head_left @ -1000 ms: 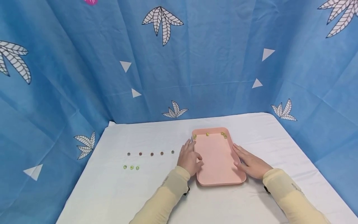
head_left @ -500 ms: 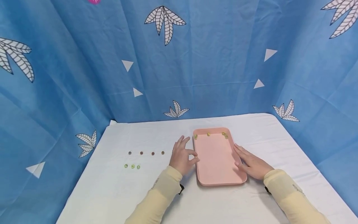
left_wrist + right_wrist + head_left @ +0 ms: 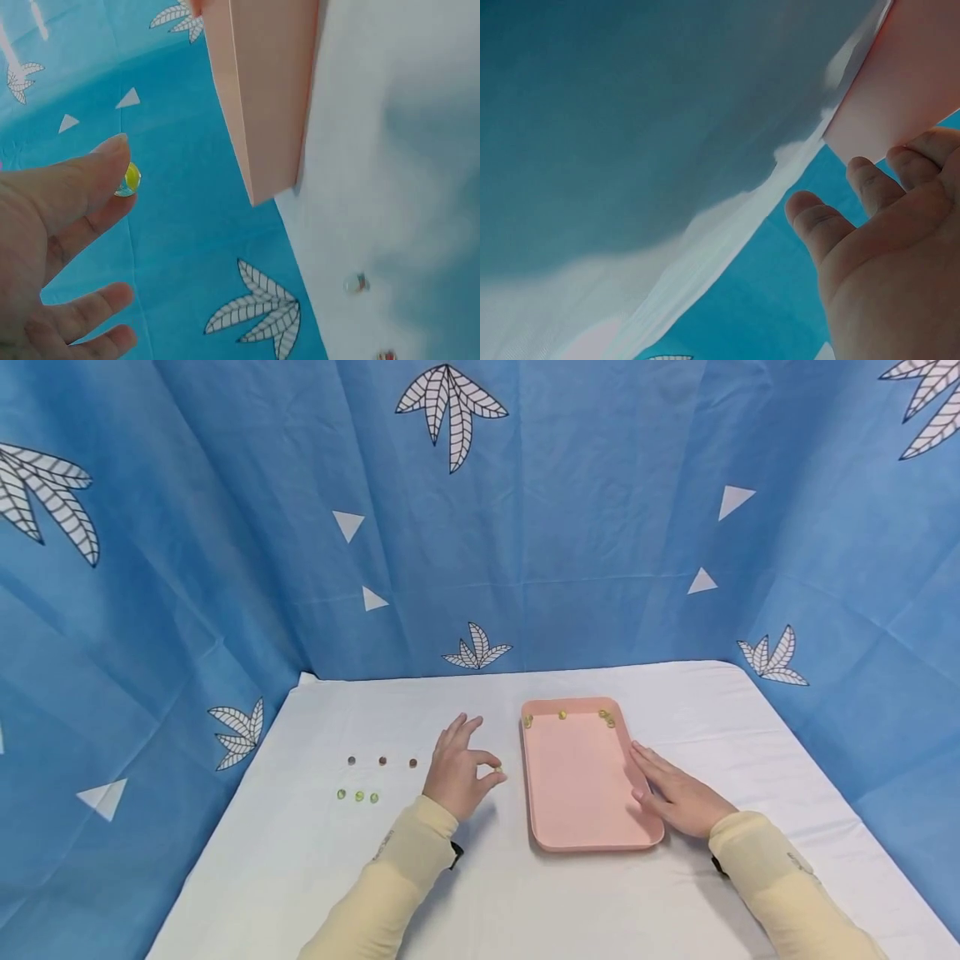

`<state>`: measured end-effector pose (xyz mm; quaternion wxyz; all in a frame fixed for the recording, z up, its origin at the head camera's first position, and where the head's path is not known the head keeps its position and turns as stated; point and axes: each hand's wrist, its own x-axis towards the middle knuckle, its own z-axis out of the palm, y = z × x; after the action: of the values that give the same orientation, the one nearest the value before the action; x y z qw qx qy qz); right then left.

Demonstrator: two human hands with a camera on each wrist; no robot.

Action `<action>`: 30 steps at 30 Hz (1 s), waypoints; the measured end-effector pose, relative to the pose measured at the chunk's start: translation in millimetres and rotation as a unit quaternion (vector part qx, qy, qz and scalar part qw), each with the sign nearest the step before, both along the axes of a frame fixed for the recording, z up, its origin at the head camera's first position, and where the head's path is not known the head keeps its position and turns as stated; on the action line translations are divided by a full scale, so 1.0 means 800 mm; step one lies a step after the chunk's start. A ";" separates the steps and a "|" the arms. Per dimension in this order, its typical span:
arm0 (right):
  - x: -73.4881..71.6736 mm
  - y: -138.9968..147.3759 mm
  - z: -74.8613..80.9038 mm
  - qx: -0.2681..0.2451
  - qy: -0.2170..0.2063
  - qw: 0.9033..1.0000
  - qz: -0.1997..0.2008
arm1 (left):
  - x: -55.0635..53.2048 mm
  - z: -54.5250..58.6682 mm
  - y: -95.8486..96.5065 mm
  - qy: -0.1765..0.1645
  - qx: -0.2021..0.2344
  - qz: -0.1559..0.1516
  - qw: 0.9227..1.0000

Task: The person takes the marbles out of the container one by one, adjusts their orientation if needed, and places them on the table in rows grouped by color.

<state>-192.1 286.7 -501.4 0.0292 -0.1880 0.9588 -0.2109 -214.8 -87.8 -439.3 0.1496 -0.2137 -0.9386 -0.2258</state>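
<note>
My left hand (image 3: 455,774) pinches a clear marble with a yellow-green swirl (image 3: 130,180) between thumb and forefinger. It is held over the white cloth, left of a pink tray (image 3: 585,777) and apart from it. The other left fingers are spread. My right hand (image 3: 684,800) rests on the tray's right rim with its fingers straight. Along the tray's far end lie several yellow-green marbles, one of them a marble near the middle (image 3: 562,715).
On the cloth at left, three dark or reddish marbles (image 3: 382,761) form a row. Nearer me sit three green marbles (image 3: 359,796). A blue patterned curtain (image 3: 600,527) rises behind the table and at both sides.
My left hand has moved left from over the tray's left side to the cloth, and a pinched marble now shows. My right hand stays on the tray.
</note>
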 end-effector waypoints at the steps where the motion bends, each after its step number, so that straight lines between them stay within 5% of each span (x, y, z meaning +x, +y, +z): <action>1: 0.000 0.000 0.000 0.000 0.000 1.000 0.000 | 0.000 0.001 -0.004 0.002 -0.005 0.003 1.000; 13: 0.001 -0.001 0.001 -0.001 0.001 1.000 -0.002 | -0.004 0.010 -0.055 0.019 -0.023 0.021 0.999; 30: 0.000 -0.003 0.000 0.003 0.001 1.000 -0.002 | -0.009 -0.001 -0.148 -0.036 -0.024 0.045 0.998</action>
<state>-192.4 284.5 -501.7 0.0280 -0.1860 0.9599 -0.2079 -222.4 -206.1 -440.2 0.1205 -0.1664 -0.9573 -0.2036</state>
